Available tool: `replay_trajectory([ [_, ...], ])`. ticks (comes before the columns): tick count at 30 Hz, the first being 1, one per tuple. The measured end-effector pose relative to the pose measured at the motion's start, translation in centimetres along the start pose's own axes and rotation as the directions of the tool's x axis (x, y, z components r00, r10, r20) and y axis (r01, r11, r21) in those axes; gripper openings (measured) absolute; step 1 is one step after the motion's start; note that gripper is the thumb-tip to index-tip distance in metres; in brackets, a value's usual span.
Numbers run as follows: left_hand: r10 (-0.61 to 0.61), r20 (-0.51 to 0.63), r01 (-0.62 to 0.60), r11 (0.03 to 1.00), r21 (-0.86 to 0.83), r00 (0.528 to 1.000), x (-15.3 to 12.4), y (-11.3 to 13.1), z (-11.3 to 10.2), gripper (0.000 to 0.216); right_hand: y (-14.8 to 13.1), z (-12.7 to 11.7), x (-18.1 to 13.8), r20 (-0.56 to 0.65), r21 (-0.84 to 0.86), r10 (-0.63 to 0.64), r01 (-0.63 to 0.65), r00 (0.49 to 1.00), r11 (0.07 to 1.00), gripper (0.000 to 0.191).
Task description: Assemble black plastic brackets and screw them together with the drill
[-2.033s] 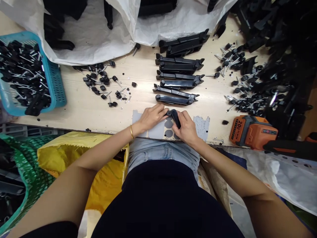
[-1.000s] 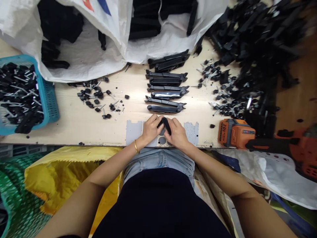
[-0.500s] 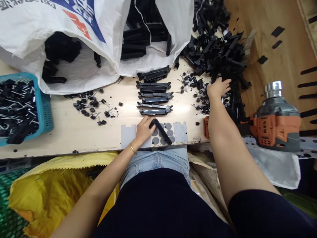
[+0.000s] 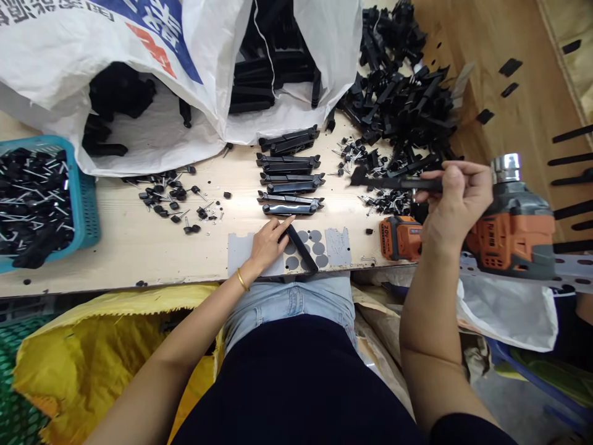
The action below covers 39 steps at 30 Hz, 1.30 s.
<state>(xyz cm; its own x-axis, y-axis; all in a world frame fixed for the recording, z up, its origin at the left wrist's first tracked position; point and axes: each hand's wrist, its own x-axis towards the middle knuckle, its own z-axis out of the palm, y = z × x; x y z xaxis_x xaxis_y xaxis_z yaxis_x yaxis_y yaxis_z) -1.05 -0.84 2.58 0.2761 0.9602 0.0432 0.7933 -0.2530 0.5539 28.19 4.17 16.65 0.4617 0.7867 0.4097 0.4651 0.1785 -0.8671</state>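
Note:
My left hand (image 4: 269,247) is at the table's front edge, fingers closed on the upper end of a black plastic bar (image 4: 302,249). That bar lies slanted over a grey patch with dark round spots. On the right, my right hand (image 4: 456,201) is raised, gripping a long thin black plastic strip (image 4: 393,182) that points left and is slightly blurred. Beyond my left hand, several paired black bars (image 4: 293,185) lie in a stacked row. Below the strip are loose black-headed screws (image 4: 386,203), and behind it rises a heap of black plastic parts (image 4: 407,99).
An orange and black cordless power tool (image 4: 516,232) lies at the right, its battery (image 4: 399,238) toward me. At the left stands a blue basket (image 4: 87,210) of black-headed screws, with more screws (image 4: 169,196) beside it. White sacks (image 4: 204,55) holding black parts fill the back.
My right hand has drawn back from the heap toward me and to the right, now with a black strip in it. My left hand stays on the bar, index finger straighter.

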Motion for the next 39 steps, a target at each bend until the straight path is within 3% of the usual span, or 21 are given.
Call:
replay_trajectory([
  [2, -0.056, 0.025, 0.053, 0.994, 0.092, 0.998, -0.8, 0.2, -1.2, 0.043, 0.0, 0.0, -1.0, 0.161, 0.002, 0.114, -0.116, 0.98, 0.993, 0.012],
  [4, -0.089, 0.011, 0.085, 0.976, 0.201, 0.996, -1.6, 0.7, -2.3, 0.046, 0.6, 1.0, -1.4, 0.365, -0.161, 0.214, -0.165, 0.906, 0.973, 0.017],
  [5, -0.065, 0.011, 0.06, 0.967, 0.248, 0.998, -1.9, 1.0, -2.8, 0.05, 1.1, 1.8, -1.7, 0.453, -0.27, 0.248, -0.133, 0.857, 0.954, 0.021],
  [7, 0.078, 0.083, -0.099, 0.95, 0.295, 0.993, -2.0, 1.7, -3.3, 0.061, 2.4, 3.3, -2.2, 0.554, -0.439, 0.267, 0.004, 0.788, 0.898, 0.034],
  [9, 0.268, 0.215, -0.318, 0.914, 0.252, 0.939, -1.6, 2.2, -3.3, 0.061, 3.4, 4.3, -3.0, 0.553, -0.515, 0.228, 0.114, 0.801, 0.849, 0.049],
  [11, 0.399, 0.31, -0.462, 0.871, 0.165, 0.863, -0.8, 2.4, -3.0, 0.044, 4.1, 4.4, -4.2, 0.505, -0.583, 0.243, 0.12, 0.828, 0.804, 0.057],
  [13, 0.454, 0.338, -0.51, 0.855, 0.096, 0.824, -0.2, 2.3, -2.6, 0.026, 4.3, 4.1, -5.6, 0.502, -0.672, 0.37, 0.082, 0.782, 0.736, 0.052],
  [15, 0.441, 0.336, -0.488, 0.87, 0.069, 0.832, 0.2, 2.3, -2.4, 0.019, 4.5, 3.9, -7.0, 0.521, -0.747, 0.511, 0.075, 0.684, 0.661, 0.045],
  [17, 0.347, 0.327, -0.392, 0.917, 0.08, 0.879, 0.1, 2.6, -2.5, 0.017, 4.8, 4.1, -8.2, 0.53, -0.769, 0.563, 0.079, 0.634, 0.634, 0.036],
  [19, 0.179, 0.304, -0.212, 0.974, 0.077, 0.936, -0.2, 3.2, -2.8, 0.015, 5.1, 4.5, -8.9, 0.515, -0.721, 0.558, -0.024, 0.65, 0.693, 0.025],
  [22, -0.028, 0.278, 0.049, 0.996, -0.07, 0.96, -0.7, 4.0, -2.9, 0.018, 4.6, 5.0, -9.8, 0.505, -0.358, 0.587, -0.465, 0.633, 0.81, 0.024],
  [23, -0.058, 0.273, 0.099, 0.985, -0.142, 0.96, -0.8, 4.2, -2.9, 0.021, 4.2, 5.3, -10.1, 0.51, -0.186, 0.598, -0.599, 0.619, 0.779, 0.025],
  [25, -0.066, 0.262, 0.139, 0.953, -0.27, 0.963, -1.0, 4.6, -2.6, 0.021, 3.0, 5.8, -10.8, 0.534, 0.071, 0.606, -0.746, 0.589, 0.663, 0.03],
  [27, -0.053, 0.25, 0.142, 0.926, -0.351, 0.967, -1.3, 5.1, -2.2, 0.02, 1.8, 6.6, -11.6, 0.567, 0.162, 0.612, -0.803, 0.551, 0.573, 0.038],
  [30, -0.05, 0.241, 0.144, 0.909, -0.391, 0.969, -1.8, 5.9, -1.9, 0.021, 0.7, 7.7, -12.5, 0.599, 0.163, 0.63, -0.846, 0.494, 0.508, 0.046],
  [36, -0.068, 0.16, 0.123, 0.922, -0.368, 0.985, -2.7, 6.5, -2.2, 0.013, 0.6, 8.2, -12.9, 0.599, 0.185, 0.602, -0.822, 0.528, 0.538, 0.046],
  [39, -0.098, 0.178, 0.151, 0.936, -0.318, 0.979, -2.9, 6.7, -2.5, 0.011, 0.6, 8.0, -12.8, 0.622, 0.176, 0.581, -0.817, 0.525, 0.549, 0.044],
])
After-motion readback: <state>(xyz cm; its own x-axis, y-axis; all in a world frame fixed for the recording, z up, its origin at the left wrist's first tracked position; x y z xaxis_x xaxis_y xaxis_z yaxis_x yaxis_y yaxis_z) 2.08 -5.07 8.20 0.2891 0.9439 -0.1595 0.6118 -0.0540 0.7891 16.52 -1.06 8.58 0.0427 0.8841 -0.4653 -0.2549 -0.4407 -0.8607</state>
